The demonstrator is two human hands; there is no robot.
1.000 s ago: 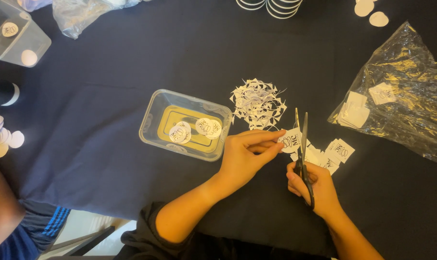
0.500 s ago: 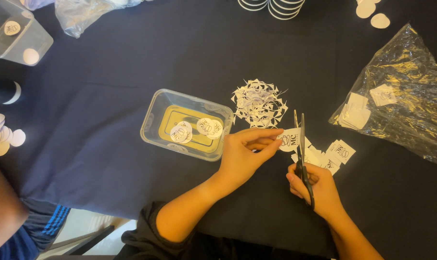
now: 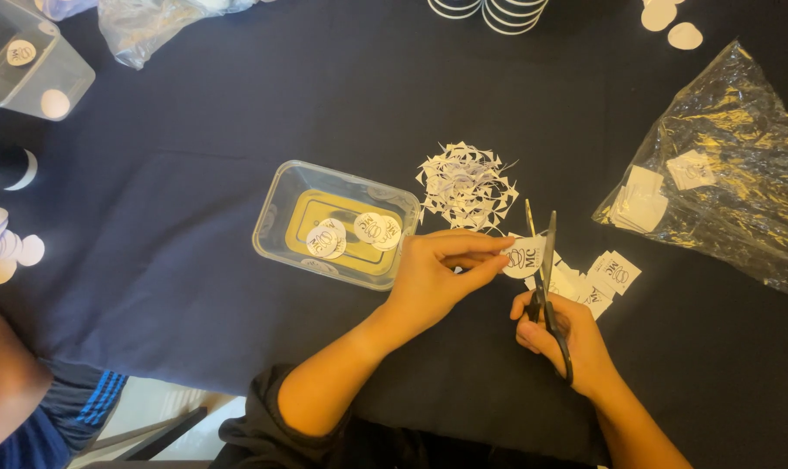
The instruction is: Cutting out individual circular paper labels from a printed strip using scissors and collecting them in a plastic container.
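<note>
Head view: the left hand pinches a small printed paper piece between thumb and fingertips, holding it just above the dark tablecloth. The piece is partly trimmed, with a rounded edge on its left side. The right hand grips a pair of black scissors, fingers through the handle loops; the blades are parted a little and their tips point away from the person, with the right edge of the paper piece lying between the blades. The two hands are close together, right of centre and near the person.

Just right of the scissors, a small heap of square printed papers lies on the cloth. Just beyond the hands, a pile of white paper trimmings sits on the cloth. Left of the trimmings stands a clear plastic tub holding several round cut-outs; the left hand is just beside its right end.

At the right, a crumpled clear plastic bag contains more square papers. At far left, a second clear tub holds two round pieces. Loose white discs lie at the left edge. At near left, another person's arm shows at the frame edge.
</note>
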